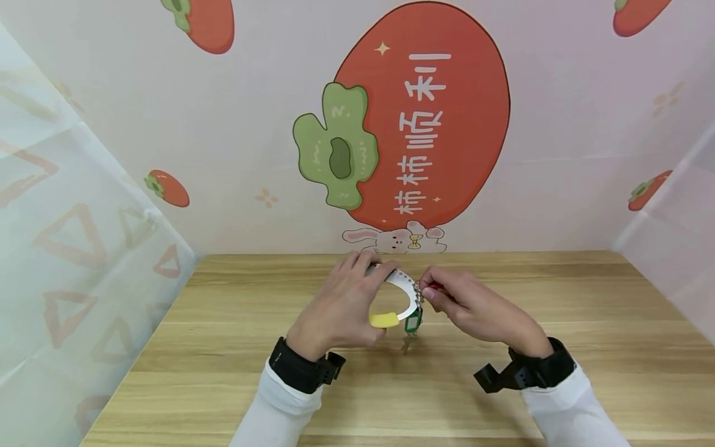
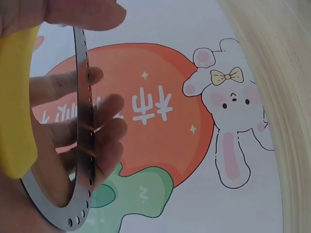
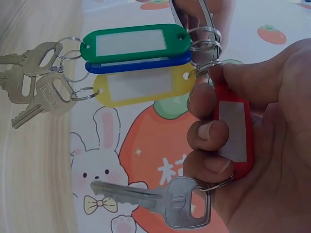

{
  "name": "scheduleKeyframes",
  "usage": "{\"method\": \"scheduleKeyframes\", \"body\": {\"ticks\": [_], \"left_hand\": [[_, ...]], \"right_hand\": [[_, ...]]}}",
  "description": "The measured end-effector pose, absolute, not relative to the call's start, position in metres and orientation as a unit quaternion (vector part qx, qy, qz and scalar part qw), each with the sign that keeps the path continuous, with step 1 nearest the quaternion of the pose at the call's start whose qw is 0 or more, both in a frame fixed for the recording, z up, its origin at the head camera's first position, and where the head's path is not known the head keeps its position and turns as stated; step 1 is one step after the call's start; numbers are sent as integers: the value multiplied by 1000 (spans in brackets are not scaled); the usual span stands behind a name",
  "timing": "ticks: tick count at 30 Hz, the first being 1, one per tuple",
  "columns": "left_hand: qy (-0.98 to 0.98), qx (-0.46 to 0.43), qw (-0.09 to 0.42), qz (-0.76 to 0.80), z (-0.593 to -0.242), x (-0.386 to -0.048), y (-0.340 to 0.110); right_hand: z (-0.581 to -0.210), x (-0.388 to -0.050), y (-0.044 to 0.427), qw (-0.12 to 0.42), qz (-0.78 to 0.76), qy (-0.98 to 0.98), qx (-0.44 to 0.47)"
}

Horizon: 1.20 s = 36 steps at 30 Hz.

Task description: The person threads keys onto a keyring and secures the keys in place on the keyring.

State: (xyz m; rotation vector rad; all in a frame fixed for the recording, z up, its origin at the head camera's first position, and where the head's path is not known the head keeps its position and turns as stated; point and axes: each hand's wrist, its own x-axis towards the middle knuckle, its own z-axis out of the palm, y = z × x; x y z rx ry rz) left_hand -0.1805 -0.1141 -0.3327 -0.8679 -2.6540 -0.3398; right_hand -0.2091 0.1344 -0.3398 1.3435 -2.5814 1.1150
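My left hand (image 1: 341, 304) grips a curved metal key ring plate (image 1: 400, 279) with a row of small holes and a yellow handle (image 2: 17, 102). In the right wrist view, green (image 3: 136, 42), blue (image 3: 138, 66) and yellow (image 3: 146, 86) key tags hang from the plate by small split rings. Brass-toned keys (image 3: 51, 94) dangle from their far ends. Between thumb and curled fingers, my right hand (image 1: 475, 304) holds a red key tag (image 3: 233, 131) close to the plate's edge. A silver key (image 3: 136, 195) hangs from that red tag.
Both hands are above a wood-grain table (image 1: 223, 347). Behind it stands a pale backdrop (image 1: 558, 186) printed with a large persimmon and a rabbit. A white patterned sheet (image 1: 84, 248) slopes along the left side. Each wrist wears a black strap (image 1: 304, 369).
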Motion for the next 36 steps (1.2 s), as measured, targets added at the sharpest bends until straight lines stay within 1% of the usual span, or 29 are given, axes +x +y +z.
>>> {"method": "scheduleKeyframes", "body": {"ticks": [12,21,29,36], "left_hand": [[-949,-242,180,-87,-335,-178,-108],[-956,-211,187,-82,-336,-176,-106],[-958,-207,178,-91,-337,-177,-107],[-953,-232,174,-92,-337,-180,-110]], "right_hand": [[-341,-209,133,28,354,-828,433],[-340,-208,131,21,345,-833,431],[-342,-206,128,21,335,-839,429],[-344,-206,125,22,342,-831,439]]}}
